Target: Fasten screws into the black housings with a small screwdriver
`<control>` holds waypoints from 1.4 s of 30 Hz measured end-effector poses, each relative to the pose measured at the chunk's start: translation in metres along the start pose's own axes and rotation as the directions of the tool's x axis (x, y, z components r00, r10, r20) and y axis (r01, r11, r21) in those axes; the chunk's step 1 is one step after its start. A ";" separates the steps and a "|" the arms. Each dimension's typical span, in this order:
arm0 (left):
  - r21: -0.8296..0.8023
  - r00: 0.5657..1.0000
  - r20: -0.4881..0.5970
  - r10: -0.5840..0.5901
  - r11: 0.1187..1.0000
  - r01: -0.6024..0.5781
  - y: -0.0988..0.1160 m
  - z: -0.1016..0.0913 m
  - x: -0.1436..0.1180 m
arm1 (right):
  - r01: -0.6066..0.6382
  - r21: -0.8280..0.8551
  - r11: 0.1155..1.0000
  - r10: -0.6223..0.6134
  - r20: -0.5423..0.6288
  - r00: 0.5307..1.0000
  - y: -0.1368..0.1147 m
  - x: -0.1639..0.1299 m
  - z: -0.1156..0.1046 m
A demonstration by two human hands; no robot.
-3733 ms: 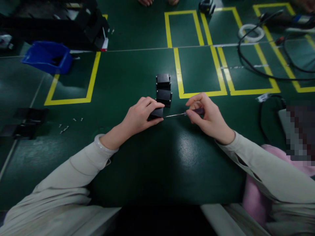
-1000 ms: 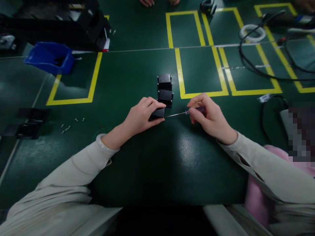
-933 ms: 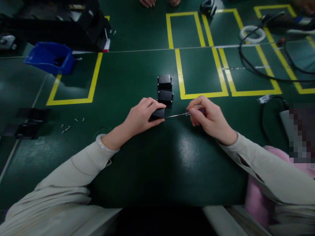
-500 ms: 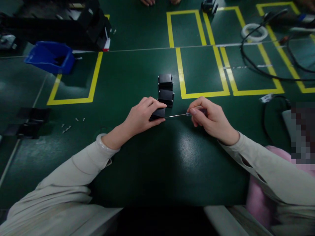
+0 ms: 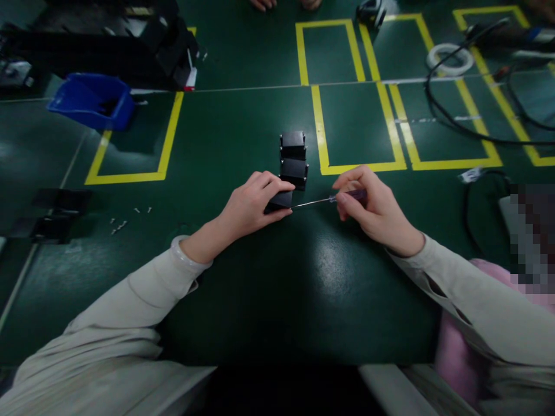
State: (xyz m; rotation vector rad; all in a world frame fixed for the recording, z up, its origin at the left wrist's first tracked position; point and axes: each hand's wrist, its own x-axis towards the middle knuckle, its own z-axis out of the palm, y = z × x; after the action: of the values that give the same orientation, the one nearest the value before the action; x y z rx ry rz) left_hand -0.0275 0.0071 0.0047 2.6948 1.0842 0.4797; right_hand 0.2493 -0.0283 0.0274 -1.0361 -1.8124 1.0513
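Note:
My left hand (image 5: pixel 255 202) grips a small black block (image 5: pixel 281 200) against the table, thumb along its near side and fingers over its far side. In my right hand (image 5: pixel 366 205) is a screwdriver (image 5: pixel 353 196) with a dark translucent handle. Its thin shaft points left, and the tip meets the block's right side by my left thumb. Whether a screw sits at the tip is too small to make out. Just beyond the block, two similar black blocks (image 5: pixel 293 169) stand in a row, with shiny screw heads at their sides.
Several loose screws (image 5: pixel 119 227) lie on the green table (image 5: pixel 260 300) at left, near dark parts (image 5: pixel 56 216). A blue bin (image 5: pixel 93 104) stands farther back by a black rack (image 5: pixel 113 52). Cables (image 5: pixel 455 124) and a white ring (image 5: pixel 451 59) lie at right. Another person's hands (image 5: pixel 264 4) show at the far edge.
The fingers of my right hand have shifted on the screwdriver handle, exposing more of it. My left hand still holds the block in place. The whole view has shifted slightly.

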 end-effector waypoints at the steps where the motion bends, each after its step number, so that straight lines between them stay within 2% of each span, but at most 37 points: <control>1: 0.001 1.000 0.000 -0.002 1.000 0.002 0.000 0.000 0.000 | -0.003 -0.003 1.000 0.003 -0.001 1.000 0.000 0.000 0.000; 5: 0.006 1.000 0.004 -0.004 1.000 0.003 0.001 -0.001 0.000 | -0.025 -0.019 1.000 0.025 0.030 0.999 0.000 0.001 0.000; 11: 0.010 1.000 0.002 0.008 1.000 -0.008 0.000 0.000 0.000 | 0.000 -0.009 1.000 0.000 -0.007 1.000 0.002 0.001 0.001; 16: 0.012 1.000 0.003 0.009 1.000 -0.009 0.000 -0.001 0.000 | -0.024 -0.034 0.999 0.025 0.036 0.999 0.001 0.000 0.000; 20: 0.014 1.000 0.012 -0.004 1.000 0.004 0.001 -0.002 0.001 | 0.001 -0.011 1.000 0.000 0.015 1.000 0.002 0.000 0.001; 31: 0.013 1.000 0.007 -0.004 1.000 0.004 0.001 -0.001 0.001 | -0.067 -0.036 0.997 0.068 0.039 0.997 0.001 0.001 -0.001; 35: 0.017 1.000 0.006 -0.005 1.000 0.005 0.001 -0.001 0.000 | -0.042 -0.003 0.999 0.042 0.044 0.998 0.002 0.000 0.000; 42: 0.019 1.000 0.009 -0.022 1.000 0.021 -0.001 -0.002 0.001 | -0.015 -0.039 0.999 0.016 0.028 0.999 0.003 -0.002 0.001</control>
State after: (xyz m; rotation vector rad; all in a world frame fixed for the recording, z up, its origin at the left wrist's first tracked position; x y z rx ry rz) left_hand -0.0281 0.0080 0.0061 2.6961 1.1195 0.4548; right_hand 0.2501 -0.0293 0.0239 -1.0650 -1.8574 1.0485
